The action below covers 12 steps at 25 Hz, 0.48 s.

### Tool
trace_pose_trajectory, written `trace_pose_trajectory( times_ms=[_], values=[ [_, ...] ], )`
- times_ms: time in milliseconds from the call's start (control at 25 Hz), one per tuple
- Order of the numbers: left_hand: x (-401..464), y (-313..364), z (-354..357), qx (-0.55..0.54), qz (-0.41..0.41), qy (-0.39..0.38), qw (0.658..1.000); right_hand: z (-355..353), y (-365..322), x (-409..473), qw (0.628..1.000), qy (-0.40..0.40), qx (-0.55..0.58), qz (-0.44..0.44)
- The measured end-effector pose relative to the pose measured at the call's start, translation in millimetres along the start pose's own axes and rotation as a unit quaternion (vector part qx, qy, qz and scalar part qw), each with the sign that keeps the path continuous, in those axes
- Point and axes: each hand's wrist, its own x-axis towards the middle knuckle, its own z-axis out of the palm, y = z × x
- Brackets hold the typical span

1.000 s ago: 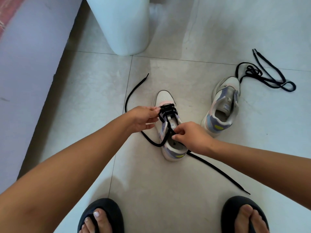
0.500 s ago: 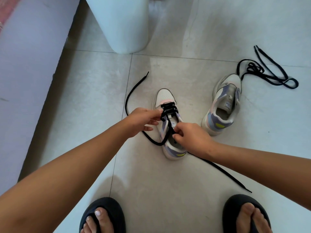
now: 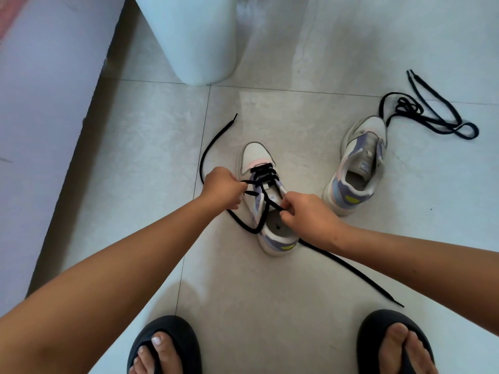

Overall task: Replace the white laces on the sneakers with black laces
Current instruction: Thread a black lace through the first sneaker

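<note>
A pale wall or furniture side (image 3: 40,103) runs down the far left edge of the tiled floor (image 3: 151,147). The near sneaker (image 3: 266,201) stands on the floor, toe pointing away from the person, and serves as landmark. To its left, one free end of the black lace (image 3: 213,139) curves away over the tiles. The left hand (image 3: 222,188) is against the sneaker's left side, its grip pinched on the lace where it leaves an eyelet. The lace already crosses the lower eyelets near the toe. The right hand (image 3: 305,217) is over the sneaker's opening, its grip curled round the other strand, whose tail trails right and back toward the person. Right of the landmark lies the second sneaker (image 3: 356,171), unlaced. Beyond it, further right, a second black lace (image 3: 432,117) lies loosely tangled on the floor. Behind the landmark stands a white cylindrical bin (image 3: 194,36).
</note>
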Motion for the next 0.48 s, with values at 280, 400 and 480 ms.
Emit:
trace_pose_trajectory(
  times_ms=[280, 400, 480],
  values=[
    [4, -16, -8, -0.335, -0.085, -0.209, 0.915, 4, 5, 1, 1.000, 0.004, 0.012, -0.007],
    [-1, -24, 6, -0.449, -0.067, -0.195, 0.869, 6, 6, 1, 1.000, 0.008, 0.011, -0.004],
    [-6, -28, 13, -0.427, -0.054, -0.144, 0.891, 6, 3, 0, 1.000, 0.015, -0.008, -0.005]
  ],
)
